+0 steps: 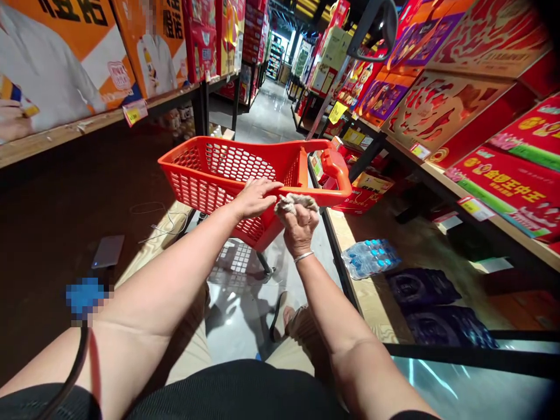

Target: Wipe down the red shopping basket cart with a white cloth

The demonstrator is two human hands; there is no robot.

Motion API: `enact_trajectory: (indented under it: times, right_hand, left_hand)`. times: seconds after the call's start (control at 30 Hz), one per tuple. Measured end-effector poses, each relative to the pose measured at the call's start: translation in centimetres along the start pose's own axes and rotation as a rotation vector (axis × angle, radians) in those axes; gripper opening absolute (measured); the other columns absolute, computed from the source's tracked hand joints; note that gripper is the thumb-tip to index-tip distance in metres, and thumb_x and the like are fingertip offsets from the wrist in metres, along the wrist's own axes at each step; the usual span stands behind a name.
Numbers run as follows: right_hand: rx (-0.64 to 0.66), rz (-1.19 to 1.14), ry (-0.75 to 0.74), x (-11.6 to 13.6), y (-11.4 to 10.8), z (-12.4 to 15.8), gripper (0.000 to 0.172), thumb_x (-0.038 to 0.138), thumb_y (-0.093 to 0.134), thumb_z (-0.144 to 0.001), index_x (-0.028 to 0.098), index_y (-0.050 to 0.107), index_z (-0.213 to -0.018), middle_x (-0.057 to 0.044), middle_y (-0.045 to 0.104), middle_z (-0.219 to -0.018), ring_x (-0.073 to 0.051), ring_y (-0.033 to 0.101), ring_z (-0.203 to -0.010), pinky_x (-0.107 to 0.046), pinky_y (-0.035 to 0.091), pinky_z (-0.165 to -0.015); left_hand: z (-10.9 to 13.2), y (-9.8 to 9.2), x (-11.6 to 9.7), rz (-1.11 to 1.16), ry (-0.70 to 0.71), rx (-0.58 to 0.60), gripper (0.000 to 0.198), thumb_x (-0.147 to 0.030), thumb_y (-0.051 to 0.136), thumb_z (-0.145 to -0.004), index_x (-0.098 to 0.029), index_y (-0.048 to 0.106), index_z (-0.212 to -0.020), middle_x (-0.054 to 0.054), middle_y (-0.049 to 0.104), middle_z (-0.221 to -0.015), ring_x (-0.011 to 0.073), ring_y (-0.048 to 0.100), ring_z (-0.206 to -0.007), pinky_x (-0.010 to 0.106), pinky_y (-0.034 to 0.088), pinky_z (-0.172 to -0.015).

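A red plastic shopping cart (192,169) with a lattice of holes in its basket stands in front of me. My left hand (256,198) lies on its near rim, fingers stretched out toward the right. Just beside it, my right hand (301,224) is closed around a crumpled greyish cloth (297,203), held by the cart's near right corner. A bracelet circles the right wrist. The cart's handle (343,185) juts out to the right of both hands. Whether the cloth touches the cart, I cannot tell.
Shelves with large orange boxes (91,58) line the left; red gift boxes (503,186) fill the right. A pack of water bottles (371,258) sits on the low right shelf. A tiled aisle (266,111) runs ahead between them. A dark oval mirror-like object (375,29) hangs above.
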State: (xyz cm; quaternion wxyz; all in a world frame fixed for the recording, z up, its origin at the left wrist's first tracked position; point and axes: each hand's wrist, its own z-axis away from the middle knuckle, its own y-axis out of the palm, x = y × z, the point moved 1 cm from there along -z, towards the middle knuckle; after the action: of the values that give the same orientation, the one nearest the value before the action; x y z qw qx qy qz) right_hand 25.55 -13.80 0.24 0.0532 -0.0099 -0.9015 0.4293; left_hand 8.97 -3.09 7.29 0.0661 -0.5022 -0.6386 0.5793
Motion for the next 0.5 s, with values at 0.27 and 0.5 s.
enact_trajectory:
  times: [0.27, 0.5]
  right_hand:
    - [0.395, -0.036, -0.266, 2.7, 7.0, 9.2, 0.037, 0.018, 0.050, -0.098, 0.035, 0.067, -0.127, 0.002, 0.065, -0.131, -0.022, 0.051, -0.118, -0.039, 0.044, -0.098]
    - [0.174, -0.051, -0.240, 1.4, 5.0, 6.7, 0.028, 0.017, 0.057, -0.097, 0.035, 0.074, -0.110, 0.003, 0.069, -0.118, -0.021, 0.053, -0.110, -0.035, 0.046, -0.095]
  left_hand:
    - [0.3, 0.1, -0.4, 0.028, -0.004, -0.032, 0.054, -0.050, 0.049, -0.095, -0.026, 0.057, -0.143, 0.008, 0.058, -0.135, 0.0280, 0.050, -0.128, 0.051, 0.022, -0.122]
    - [0.4, 0.2, -0.6, 0.023, -0.023, -0.035, 0.056, -0.047, 0.054, -0.091, -0.023, 0.057, -0.141, 0.010, 0.057, -0.139, 0.0299, 0.049, -0.133, 0.056, 0.013, -0.125]
